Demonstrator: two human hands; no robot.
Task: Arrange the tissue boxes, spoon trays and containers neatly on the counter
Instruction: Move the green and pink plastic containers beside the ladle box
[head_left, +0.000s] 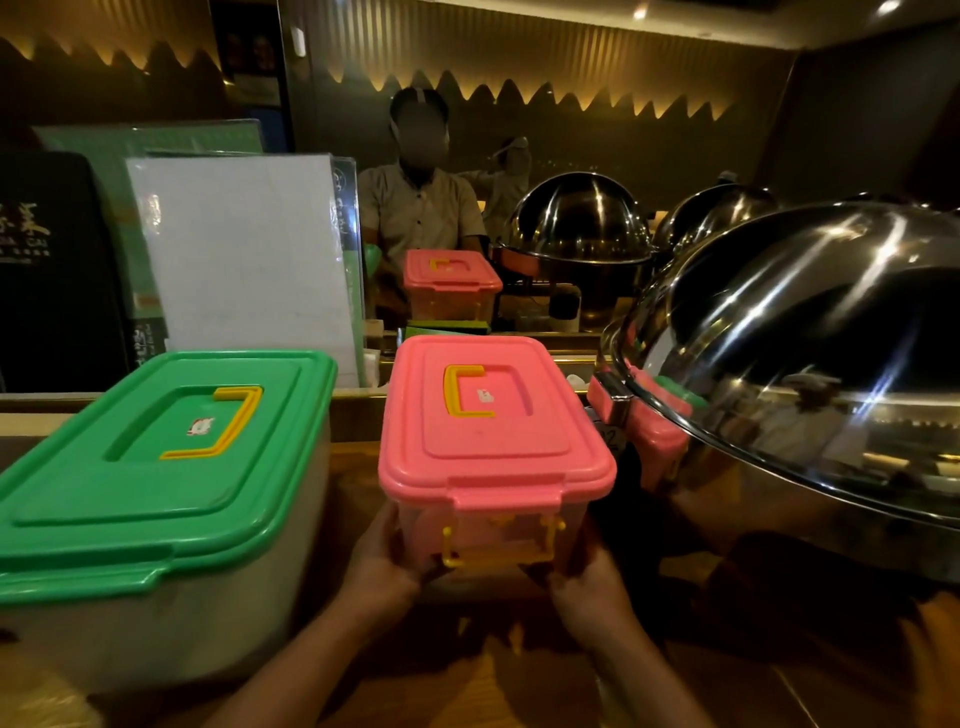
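Note:
A clear container with a pink lid (493, 415) and yellow handle stands in the middle of the wooden counter (358, 467). My left hand (384, 561) grips its near left corner and my right hand (587, 577) grips its near right corner, both at the base by the yellow latch. A larger container with a green lid (171, 457) stands just to its left, a narrow gap between them. No tissue boxes or spoon trays can be made out.
A big steel chafing dish dome (810, 374) crowds the right side, close to the pink-lidded container. Upright menus and a white board (244, 260) stand behind the green-lidded one. A mirror (727, 104) at the back reflects a person, the pink-lidded container and more domes.

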